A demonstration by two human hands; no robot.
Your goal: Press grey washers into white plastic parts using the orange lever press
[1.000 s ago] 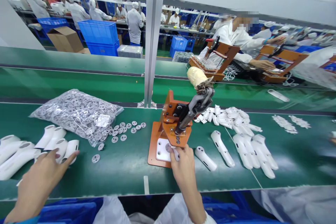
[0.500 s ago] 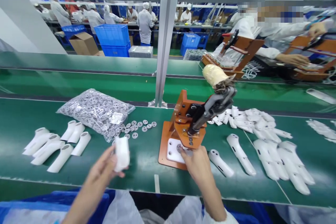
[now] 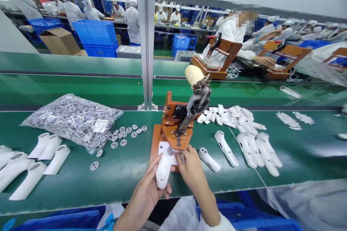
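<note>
My left hand [image 3: 148, 187] is closed around a white curved plastic shell [image 3: 163, 173], its far end at the white block [image 3: 162, 147] on the base of an orange toggle-clamp fixture [image 3: 177, 130]. A grey round disc [image 3: 170, 150] shows at that far end, under the clamp's plunger. Close on the right, my right hand [image 3: 191, 166] has its fingers bent together at the block's edge; what they pinch is mostly hidden. The clamp's handle [image 3: 194, 75], wrapped in cream material, stands raised.
A clear bag of grey discs [image 3: 73, 119] lies left, with loose discs [image 3: 123, 142] beside it. White shells [image 3: 56, 159] stand at the left; finished-looking longer shells [image 3: 226, 148] and a pile of small white parts [image 3: 235, 115] lie right. A metal post [image 3: 146, 43] rises behind.
My left hand has brought the white shell rightward to the fixture. My right hand has stayed by the block. The head view has turned right.
</note>
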